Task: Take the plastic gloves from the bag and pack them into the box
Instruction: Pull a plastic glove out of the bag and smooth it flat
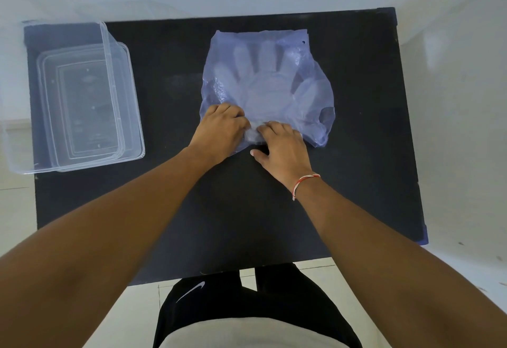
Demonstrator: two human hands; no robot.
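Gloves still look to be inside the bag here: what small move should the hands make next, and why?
Probably slide the gloves out toward the person through the bag's near edge. Both the left hand and the right hand sit at that edge, the glove stack lies flat inside, and the clear box at the table's left stands open, holding no gloves.

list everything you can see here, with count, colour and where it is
table: one, black top, fills the middle of the view
box: one, clear plastic, open, table's far left corner
lid: one, clear plastic, under or beside the box, cannot tell which
bag: one, pale blue see-through plastic, flat on the table right of centre
plastic gloves: a flat stack, count unclear, clear, inside the bag, fingers pointing away
bracelet: one, red and white thread, right wrist
left hand: on the bag's near edge
right hand: on the bag's near edge
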